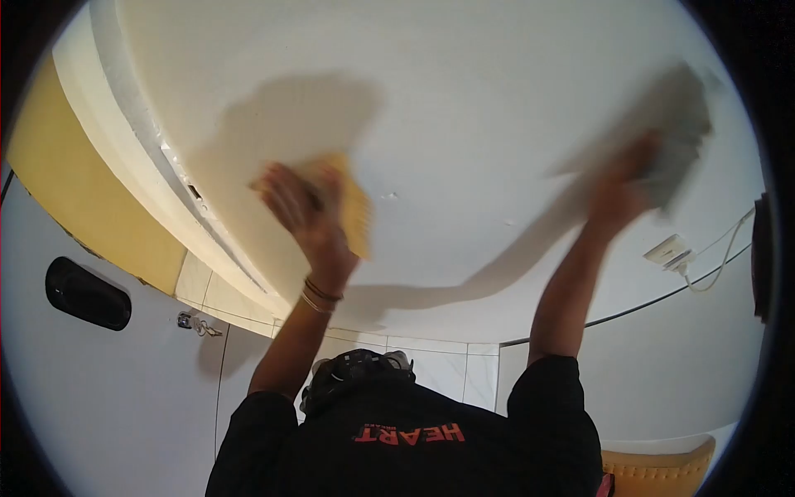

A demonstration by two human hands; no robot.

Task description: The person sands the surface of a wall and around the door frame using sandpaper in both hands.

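Big white wall (pixel 464 99), and a person in a black shirt (pixel 472 464) facing it, both arms up. Grey cloth-like piece (pixel 686 145) at the wall under the right hand (pixel 621 195), blurry; can't tell if that hand is clamped. Yellow piece (pixel 358 219) at the wall under the left hand (pixel 306 207), fingers slightly apart; grip unclear. Looks like both are being worked over the surface; moving grey lower calls for care near the plugged outlet (pixel 665 250).
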